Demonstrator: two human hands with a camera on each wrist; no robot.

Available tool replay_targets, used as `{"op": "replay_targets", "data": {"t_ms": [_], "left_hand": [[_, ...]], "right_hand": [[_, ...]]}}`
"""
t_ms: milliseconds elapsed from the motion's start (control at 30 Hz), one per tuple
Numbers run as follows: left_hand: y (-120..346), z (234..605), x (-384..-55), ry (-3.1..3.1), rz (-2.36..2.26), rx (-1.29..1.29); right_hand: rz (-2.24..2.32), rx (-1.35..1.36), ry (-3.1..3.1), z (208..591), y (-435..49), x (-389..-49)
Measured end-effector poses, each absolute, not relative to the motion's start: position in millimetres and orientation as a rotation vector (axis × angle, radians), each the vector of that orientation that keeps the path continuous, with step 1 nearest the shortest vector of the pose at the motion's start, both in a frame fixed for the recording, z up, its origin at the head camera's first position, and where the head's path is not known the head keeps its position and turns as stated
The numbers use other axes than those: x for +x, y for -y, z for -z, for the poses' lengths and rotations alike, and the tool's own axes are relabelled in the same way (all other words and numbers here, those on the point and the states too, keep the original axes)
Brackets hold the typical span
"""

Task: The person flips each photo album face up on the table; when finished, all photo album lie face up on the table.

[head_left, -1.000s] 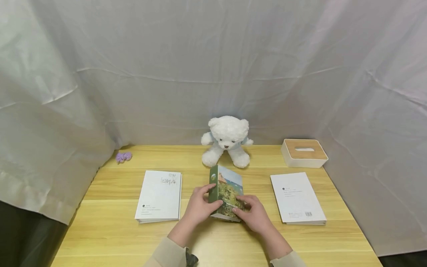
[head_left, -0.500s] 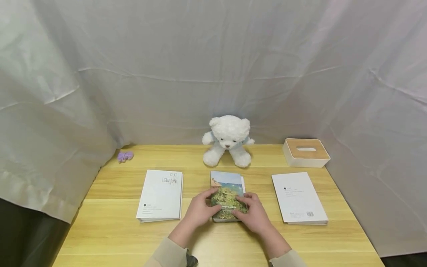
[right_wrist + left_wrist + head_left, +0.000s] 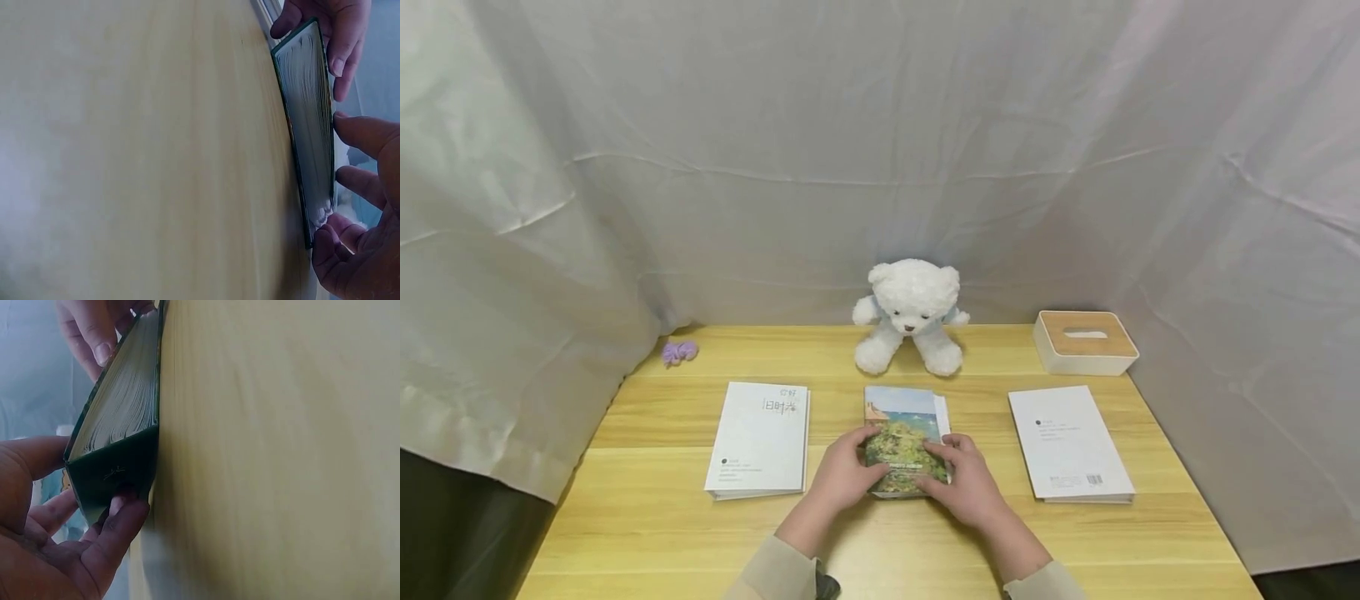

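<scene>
A thick photo album (image 3: 904,446) with a painted cover of sea and green bushes lies on the table between both hands. My left hand (image 3: 841,473) grips its green spine side, thumb and index finger on the cover, other fingers against the spine in the left wrist view. At the page side, my right hand (image 3: 967,483) holds the album with thumb and index finger on the cover, and curled fingertips at the pages' edge (image 3: 324,209) in the right wrist view. White pages stick out a little past the cover on the right.
White albums lie on either side, one at left (image 3: 758,442) and one at right (image 3: 1070,446). Behind are a white teddy bear (image 3: 913,296), a tissue box (image 3: 1086,342) and a small purple item (image 3: 679,352). Grey curtains (image 3: 820,167) enclose the wooden table (image 3: 647,533).
The album, at first tilted with its green spine showing, has turned flatter, cover up, then shifted slightly left. Both hands have stayed on it throughout.
</scene>
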State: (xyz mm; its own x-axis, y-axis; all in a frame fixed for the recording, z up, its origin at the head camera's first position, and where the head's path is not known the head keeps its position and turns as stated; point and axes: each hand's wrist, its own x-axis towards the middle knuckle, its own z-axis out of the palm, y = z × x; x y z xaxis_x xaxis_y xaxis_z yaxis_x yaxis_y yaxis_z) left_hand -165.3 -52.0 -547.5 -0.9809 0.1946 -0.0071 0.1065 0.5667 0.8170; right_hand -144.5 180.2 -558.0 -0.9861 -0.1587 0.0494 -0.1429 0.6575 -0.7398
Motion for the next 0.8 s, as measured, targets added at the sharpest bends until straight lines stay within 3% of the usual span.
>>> {"op": "replay_targets", "data": {"t_ms": [367,800], "left_hand": [[52,547,-162,-2.695,-1.404,0.239],[47,535,-165,-2.724,-1.489,0.114]], "right_hand": [[1.240,-0.275,-2.853,561,-181,-143],[1.545,-0.161,-2.854,550,-212,-141]]}}
